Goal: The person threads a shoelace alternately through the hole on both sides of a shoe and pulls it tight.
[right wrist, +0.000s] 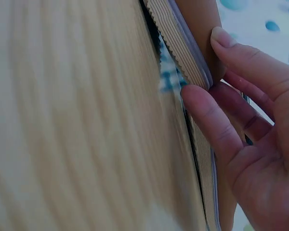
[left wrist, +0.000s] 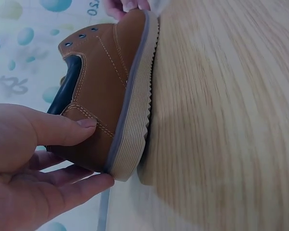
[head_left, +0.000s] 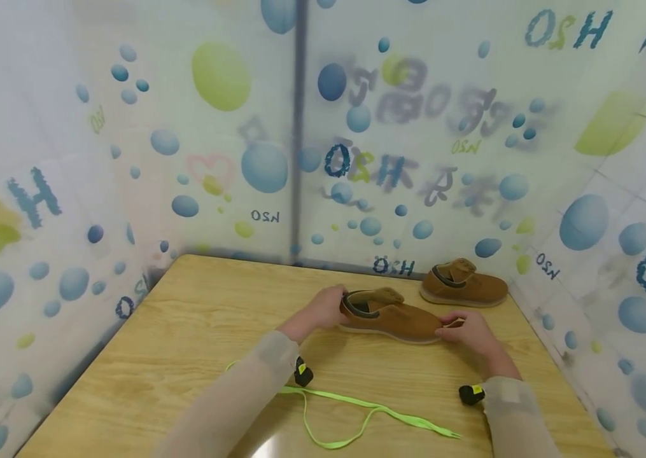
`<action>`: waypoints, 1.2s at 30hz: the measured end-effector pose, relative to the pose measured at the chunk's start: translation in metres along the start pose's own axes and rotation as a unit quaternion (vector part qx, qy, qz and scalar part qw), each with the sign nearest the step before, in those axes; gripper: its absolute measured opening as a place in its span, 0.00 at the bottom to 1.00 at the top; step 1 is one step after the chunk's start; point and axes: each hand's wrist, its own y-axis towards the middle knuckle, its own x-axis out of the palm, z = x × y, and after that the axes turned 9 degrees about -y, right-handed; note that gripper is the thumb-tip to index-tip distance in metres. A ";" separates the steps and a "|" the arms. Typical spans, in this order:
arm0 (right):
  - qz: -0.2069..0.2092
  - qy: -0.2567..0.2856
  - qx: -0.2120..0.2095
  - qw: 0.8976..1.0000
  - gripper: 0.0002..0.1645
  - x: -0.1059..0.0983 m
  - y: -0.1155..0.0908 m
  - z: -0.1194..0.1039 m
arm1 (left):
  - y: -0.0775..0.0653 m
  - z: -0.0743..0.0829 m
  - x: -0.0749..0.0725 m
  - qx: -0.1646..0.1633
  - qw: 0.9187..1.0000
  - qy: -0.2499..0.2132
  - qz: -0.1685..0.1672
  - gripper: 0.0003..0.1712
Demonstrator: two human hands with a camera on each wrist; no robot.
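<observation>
A brown lace-up shoe (head_left: 405, 319) with a pale ridged sole is held close over the table between both hands, toe pointing right. My left hand (head_left: 325, 308) grips its heel; in the left wrist view the thumb (left wrist: 72, 129) presses the side and the fingers wrap behind the heel. At the toe, my right hand (head_left: 471, 332) pinches the shoe, its thumb (right wrist: 226, 38) on the upper and a fingertip by the sole edge. The visible eyelets hold no lace in the left wrist view.
A matching brown shoe (head_left: 466, 284) stands at the table's back right corner. A bright green shoelace (head_left: 351, 401) lies loosely looped near the front, partly hidden by the left sleeve. Patterned curtain-like walls (head_left: 242, 159) surround the wooden table (head_left: 202, 305) at the back and sides.
</observation>
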 end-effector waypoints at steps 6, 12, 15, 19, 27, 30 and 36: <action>-0.001 -0.027 -0.011 1.000 0.24 0.017 0.003 -0.017 | -0.016 -0.015 -0.015 0.004 1.000 -0.003 0.007 0.32; -0.006 -0.034 -0.024 0.999 0.21 0.031 0.002 -0.037 | -0.032 -0.028 -0.026 0.002 1.000 -0.005 0.010 0.31; -0.008 -0.030 -0.028 0.999 0.19 0.040 0.002 -0.046 | -0.043 -0.033 -0.033 0.002 1.000 -0.004 0.012 0.30; -0.016 -0.018 -0.041 0.999 0.17 0.051 0.004 -0.057 | -0.057 -0.040 -0.043 -0.004 1.000 -0.002 0.019 0.29; -0.040 -0.021 -0.075 0.996 0.14 0.063 0.000 -0.075 | -0.079 -0.053 -0.060 -0.023 0.999 -0.031 0.016 0.26; -0.054 -0.018 -0.074 0.996 0.13 0.066 -0.002 -0.078 | -0.085 -0.056 -0.063 -0.029 0.999 -0.036 0.015 0.26; -0.064 -0.020 -0.082 0.994 0.13 0.069 -0.002 -0.082 | -0.098 -0.059 -0.067 -0.023 0.999 -0.043 0.018 0.27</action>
